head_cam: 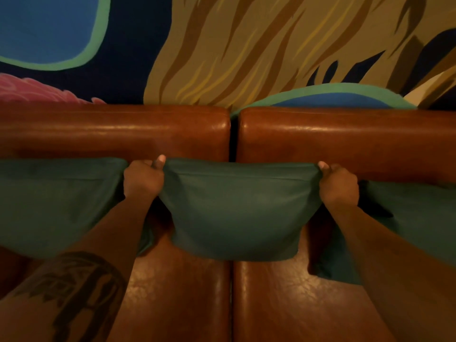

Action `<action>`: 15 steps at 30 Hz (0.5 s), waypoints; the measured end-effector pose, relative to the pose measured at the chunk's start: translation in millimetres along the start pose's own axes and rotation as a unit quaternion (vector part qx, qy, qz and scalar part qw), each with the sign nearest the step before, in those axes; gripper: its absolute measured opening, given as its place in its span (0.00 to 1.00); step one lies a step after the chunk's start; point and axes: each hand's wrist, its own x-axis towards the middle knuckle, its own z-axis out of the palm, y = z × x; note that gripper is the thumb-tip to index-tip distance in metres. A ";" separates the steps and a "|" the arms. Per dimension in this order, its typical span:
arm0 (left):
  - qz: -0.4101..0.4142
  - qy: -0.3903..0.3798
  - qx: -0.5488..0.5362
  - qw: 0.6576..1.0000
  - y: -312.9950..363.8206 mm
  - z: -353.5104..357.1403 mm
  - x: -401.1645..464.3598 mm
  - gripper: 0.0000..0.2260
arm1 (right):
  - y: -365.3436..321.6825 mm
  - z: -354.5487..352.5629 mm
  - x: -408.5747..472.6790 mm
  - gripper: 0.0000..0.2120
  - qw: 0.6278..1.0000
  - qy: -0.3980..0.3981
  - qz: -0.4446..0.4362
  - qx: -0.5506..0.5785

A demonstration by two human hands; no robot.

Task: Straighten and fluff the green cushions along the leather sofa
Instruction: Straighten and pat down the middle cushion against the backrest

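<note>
A green middle cushion [237, 208] leans upright against the brown leather sofa back [345, 137], straddling the gap between two sections. My left hand [143, 178] pinches its top left corner, and my right hand [338, 183] pinches its top right corner; the top edge sags between them. Another green cushion [56, 203] stands to the left, touching my left hand. A third green cushion [414, 218] sits to the right, partly hidden behind my right forearm.
The leather seat [185, 292] shows below the cushions, split by a dark seam down the middle. Behind the sofa rises a painted wall mural [246, 45] in blue, green, tan and pink.
</note>
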 end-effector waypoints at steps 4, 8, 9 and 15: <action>0.041 0.056 0.046 0.997 7.4 2.0 -12.4 0.15 | -15.9 -1.8 -13.8 0.12 0.998 0.044 0.012 0.053; 0.333 0.070 0.117 0.933 34.1 32.3 -73.2 0.19 | -74.7 20.6 -83.3 0.16 0.957 0.128 -0.259 0.026; 0.383 0.024 0.133 0.914 38.5 45.3 -88.4 0.21 | -90.4 34.9 -100.8 0.19 0.942 0.093 -0.322 0.022; 0.392 -0.076 0.293 0.869 18.0 71.4 -95.0 0.29 | -94.4 90.0 -115.8 0.38 0.921 -0.083 -0.357 -0.128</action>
